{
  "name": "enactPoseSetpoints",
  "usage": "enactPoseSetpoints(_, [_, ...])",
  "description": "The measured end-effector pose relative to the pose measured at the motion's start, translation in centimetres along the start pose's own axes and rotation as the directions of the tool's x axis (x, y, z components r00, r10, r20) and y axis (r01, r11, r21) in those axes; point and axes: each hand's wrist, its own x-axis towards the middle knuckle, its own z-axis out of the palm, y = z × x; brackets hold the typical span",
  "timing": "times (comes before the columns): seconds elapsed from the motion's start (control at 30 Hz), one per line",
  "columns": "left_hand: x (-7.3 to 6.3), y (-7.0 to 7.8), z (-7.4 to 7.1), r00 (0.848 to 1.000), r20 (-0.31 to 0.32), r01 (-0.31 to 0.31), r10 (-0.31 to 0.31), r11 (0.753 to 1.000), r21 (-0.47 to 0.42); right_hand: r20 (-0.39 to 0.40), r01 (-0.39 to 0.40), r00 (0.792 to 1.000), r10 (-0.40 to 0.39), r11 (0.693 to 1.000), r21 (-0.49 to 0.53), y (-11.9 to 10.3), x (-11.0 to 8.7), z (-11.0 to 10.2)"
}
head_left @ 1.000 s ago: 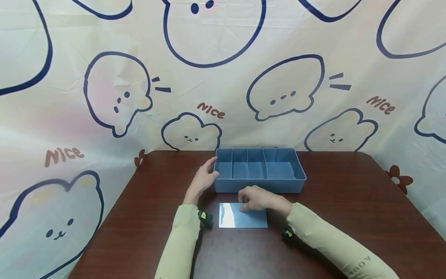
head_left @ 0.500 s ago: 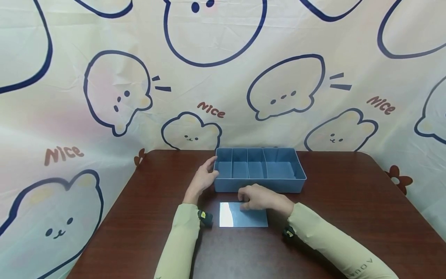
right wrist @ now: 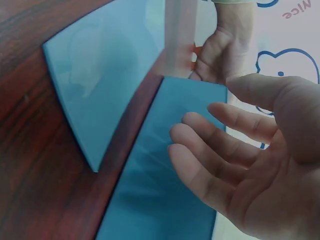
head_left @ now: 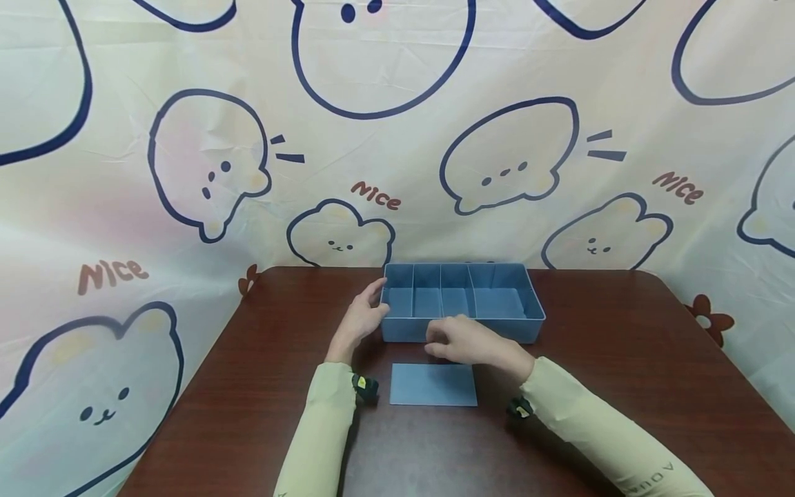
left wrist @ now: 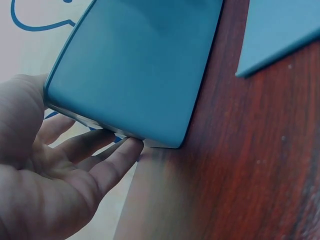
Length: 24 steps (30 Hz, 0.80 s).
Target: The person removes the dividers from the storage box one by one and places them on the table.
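Observation:
A blue open box with several compartments stands at the back of the brown table. My left hand is at its left end. In the left wrist view, those fingertips touch the box's end wall, while the thumb tip is hidden behind the edge. A flat blue rectangular panel lies on the table before the box. Just above its far edge, in front of the box, hovers my right hand. Its fingers are loosely curved with the thumb apart, and nothing shows between them.
Around the box and panel spreads the brown tabletop. Behind it hangs a pale cloth with cartoon animals. A pale see-through band crosses the upper right wrist view; I cannot tell what it is.
My right hand has let go of the panel's far edge and risen slightly toward the box. The bright glare on the panel is gone. The left hand and box have stayed put.

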Motion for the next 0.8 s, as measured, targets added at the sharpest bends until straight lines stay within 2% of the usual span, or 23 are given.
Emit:
enactPoseSetpoints(0.3, [0.1, -0.1, 0.0, 1.000, -0.003, -0.001, 0.001, 1.000, 0.001, -0.090, 0.000, 0.996, 0.002, 1.000, 0.019, -1.0, -0.6, -1.8])
enactPoseSetpoints(0.8, [0.1, 0.1, 0.0, 1.000, 0.001, -0.001, 0.001, 1.000, -0.010, -0.213, 0.039, 0.976, -0.050, 0.997, -0.060, -1.1, -0.8, -3.3])
